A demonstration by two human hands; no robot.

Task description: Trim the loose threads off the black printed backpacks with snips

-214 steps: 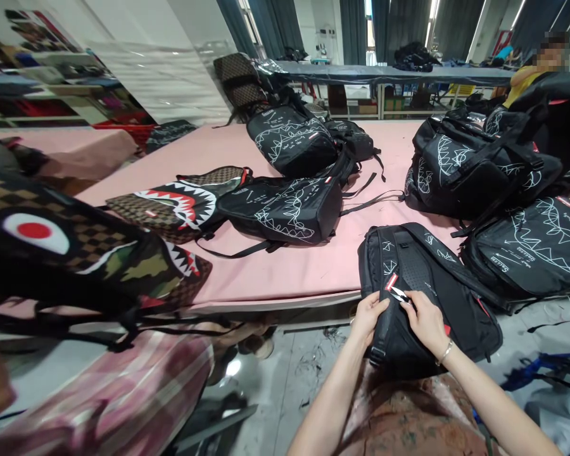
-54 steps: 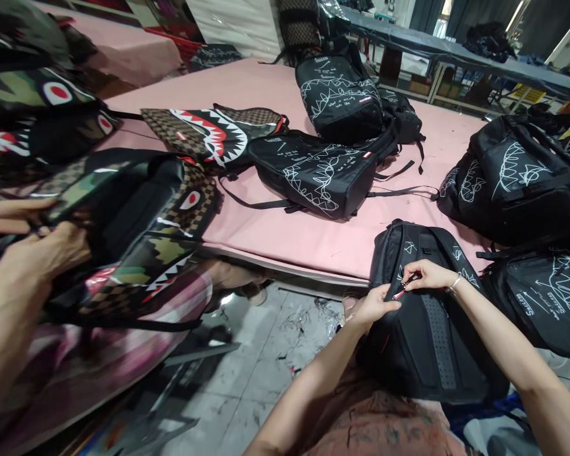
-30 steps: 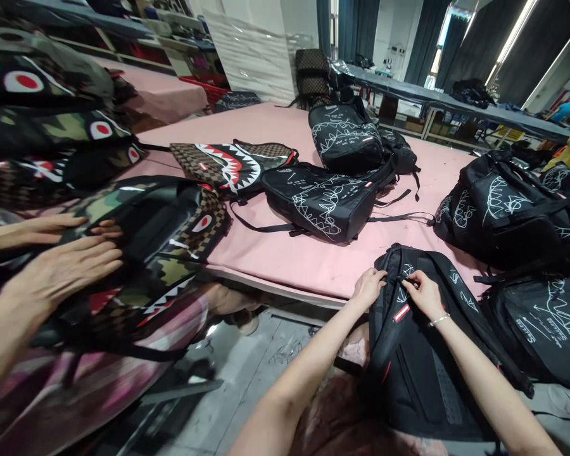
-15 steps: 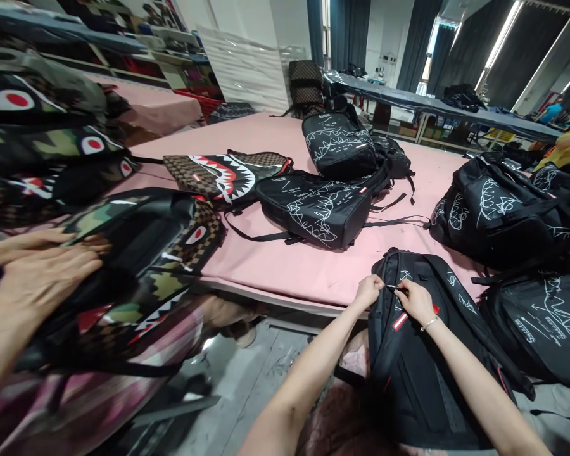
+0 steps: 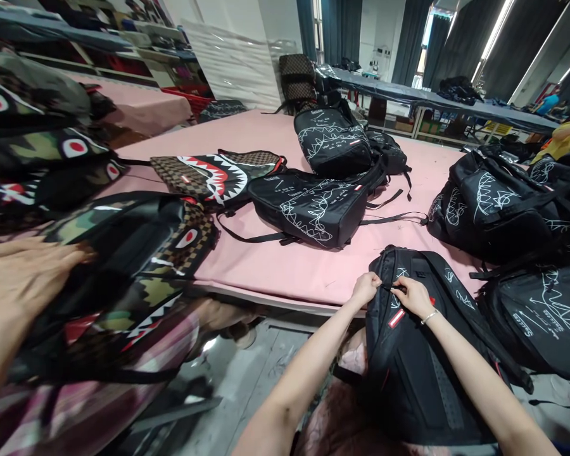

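Note:
A black backpack with white scribble print lies back-up across my lap, its top resting on the edge of the pink table. My left hand pinches the fabric near its top edge, fingers closed. My right hand, with a thin bracelet at the wrist, is closed on a small metal tool whose tip points left toward the left hand. A red-and-white label sits on the backpack just below both hands.
Several black scribble-print backpacks and a checkered shark-mouth backpack lie on the table. At the left another person's hand rests on a camouflage shark backpack. More black bags pile at the right. Thread scraps litter the grey floor.
Both my hands have moved up from the red label to the backpack's top edge, where they stay almost still. The other person's hands have slid left on the camouflage backpack.

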